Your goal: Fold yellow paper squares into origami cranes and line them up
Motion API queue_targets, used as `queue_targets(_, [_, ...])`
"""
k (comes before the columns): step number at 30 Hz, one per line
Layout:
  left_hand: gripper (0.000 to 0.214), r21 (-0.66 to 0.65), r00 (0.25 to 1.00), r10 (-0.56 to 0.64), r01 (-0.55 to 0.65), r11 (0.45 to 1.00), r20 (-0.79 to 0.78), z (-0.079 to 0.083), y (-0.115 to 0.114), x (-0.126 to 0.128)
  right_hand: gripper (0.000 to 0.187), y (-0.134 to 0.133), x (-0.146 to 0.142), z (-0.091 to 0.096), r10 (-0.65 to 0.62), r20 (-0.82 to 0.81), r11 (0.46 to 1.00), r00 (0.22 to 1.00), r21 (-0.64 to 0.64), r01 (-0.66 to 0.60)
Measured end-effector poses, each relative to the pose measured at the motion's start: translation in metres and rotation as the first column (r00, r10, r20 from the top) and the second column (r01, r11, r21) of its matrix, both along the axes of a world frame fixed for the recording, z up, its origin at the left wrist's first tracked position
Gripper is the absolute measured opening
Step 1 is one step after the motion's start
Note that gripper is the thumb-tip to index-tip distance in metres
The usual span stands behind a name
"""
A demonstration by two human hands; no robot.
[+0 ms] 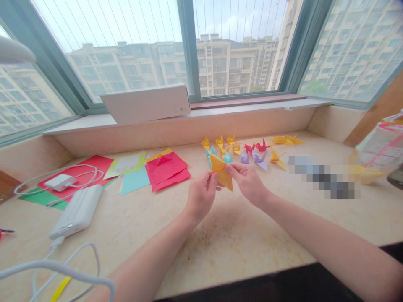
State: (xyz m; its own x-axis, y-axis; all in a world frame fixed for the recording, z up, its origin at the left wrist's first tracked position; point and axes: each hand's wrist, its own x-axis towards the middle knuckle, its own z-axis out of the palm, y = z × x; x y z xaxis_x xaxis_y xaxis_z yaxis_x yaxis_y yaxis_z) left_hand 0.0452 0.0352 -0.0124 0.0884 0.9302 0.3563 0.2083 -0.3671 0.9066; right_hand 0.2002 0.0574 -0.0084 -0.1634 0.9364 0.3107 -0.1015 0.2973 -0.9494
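A partly folded piece of yellow origami paper (222, 171) is held up above the counter between both hands. My left hand (203, 191) pinches its left side with the thumb in front. On its right edge, the thumb and fingers of my right hand (248, 182) are closed. The paper has pointed ends at the top left and at the bottom. Just beyond it stand several folded paper cranes: yellow ones (220, 141), red ones (261, 145), purple ones (259, 159) and light blue ones (228, 157), the last partly hidden by the held paper.
Left of my hands lie red paper sheets (166, 170), a light blue sheet (134, 181) and a green sheet (40, 199). Nearer are a white power bank (77, 212) and a charger (61, 182) with cables. A white box (146, 105) leans at the window; a plastic container (382, 144) stands right.
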Motion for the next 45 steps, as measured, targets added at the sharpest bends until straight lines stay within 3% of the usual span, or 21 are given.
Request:
queue_targets(4, [0.036, -0.097, 0.989, 0.031, -0.018, 0.995, 0.143, -0.001, 0.005, -0.002, 0.033, 0.003, -0.003, -0.005, 0.067, -0.032, 0.997, 0.997, -0.04, -0.068])
queue_targets(8, [0.042, -0.123, 0.967, 0.038, -0.007, 0.992, 0.252, 0.0, 0.008, -0.005, 0.05, 0.005, -0.002, -0.006, 0.107, -0.029, 0.989, 0.994, -0.103, -0.11])
queue_targets(13, [0.048, -0.103, 0.985, -0.038, 0.056, 0.993, 0.167, 0.0, 0.005, -0.004, 0.047, 0.005, -0.001, -0.008, 0.074, -0.025, 0.994, 0.997, -0.08, -0.076])
queue_targets(17, [0.059, -0.139, 0.991, -0.031, 0.05, 0.989, 0.131, -0.001, 0.003, -0.002, 0.043, 0.003, -0.003, -0.009, 0.046, -0.056, 0.998, 0.997, -0.036, -0.048])
queue_targets(21, [0.058, -0.17, 0.989, -0.008, 0.033, 0.985, 0.149, -0.003, 0.005, -0.003, 0.034, 0.004, -0.003, -0.011, 0.047, -0.067, 0.998, 0.997, -0.028, -0.049])
queue_targets(27, [0.047, -0.162, 0.997, -0.039, 0.051, 0.986, 0.072, -0.005, 0.006, -0.005, 0.018, 0.003, -0.003, -0.014, -0.02, 0.118, 0.998, 0.993, 0.063, 0.012])
queue_targets(31, [0.046, -0.169, 0.996, -0.077, 0.085, 0.982, 0.055, -0.004, 0.005, -0.005, 0.029, -0.001, -0.004, -0.013, -0.049, 0.208, 0.991, 0.977, 0.134, 0.021])
queue_targets(37, [0.047, -0.177, 0.968, -0.146, 0.183, 0.967, 0.205, 0.0, 0.002, -0.003, 0.031, 0.001, -0.001, -0.012, -0.109, 0.271, 0.984, 0.956, 0.165, 0.065])
queue_targets(42, [0.058, -0.148, 0.945, -0.119, 0.17, 0.974, 0.304, -0.004, 0.003, -0.001, 0.03, 0.004, 0.002, -0.006, -0.1, 0.2, 0.993, 0.975, 0.088, 0.083])
queue_targets(45, [0.059, -0.106, 0.935, -0.129, 0.172, 0.979, 0.329, -0.007, 0.008, -0.002, 0.028, 0.004, 0.003, -0.005, -0.15, 0.269, 0.988, 0.951, 0.08, 0.133])
